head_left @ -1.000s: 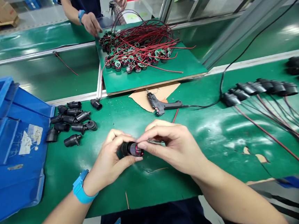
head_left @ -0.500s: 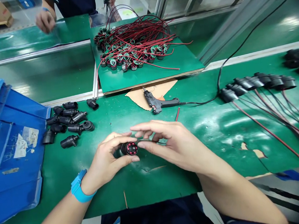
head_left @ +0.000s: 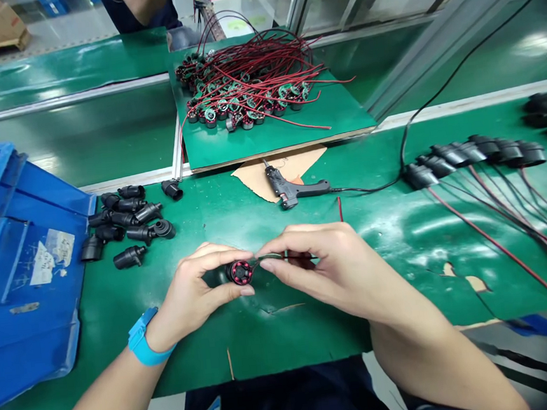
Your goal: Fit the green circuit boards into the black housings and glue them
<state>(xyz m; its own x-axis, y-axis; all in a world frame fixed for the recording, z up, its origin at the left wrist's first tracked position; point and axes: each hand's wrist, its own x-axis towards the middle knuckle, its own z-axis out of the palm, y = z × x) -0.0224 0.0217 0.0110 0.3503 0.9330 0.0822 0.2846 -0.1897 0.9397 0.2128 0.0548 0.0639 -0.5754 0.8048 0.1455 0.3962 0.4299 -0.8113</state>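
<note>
Between the thumb and fingers of my left hand (head_left: 203, 281) is a round black part (head_left: 240, 272) with red spots on its face. A blue band circles my left wrist. Just right of it, my right hand (head_left: 321, 261) pinches thin dark wires (head_left: 258, 263) that run to the part. A short red wire end (head_left: 339, 209) rises behind my right hand. Beyond both hands a black glue gun (head_left: 295, 187) lies on a piece of cardboard (head_left: 252, 180).
Left stands a blue bin (head_left: 29, 315), beside it several black fittings (head_left: 126, 219). A raised green board (head_left: 277, 141) bears red-wired parts (head_left: 248, 83). Right lie wired black caps (head_left: 470, 151); the gun's cord (head_left: 403, 149) crosses there. A person's arm (head_left: 141, 3) shows at the back.
My right fingers have closed together on the wires near the part. The part's red-spotted face has turned a little toward the camera. The person across has raised an arm.
</note>
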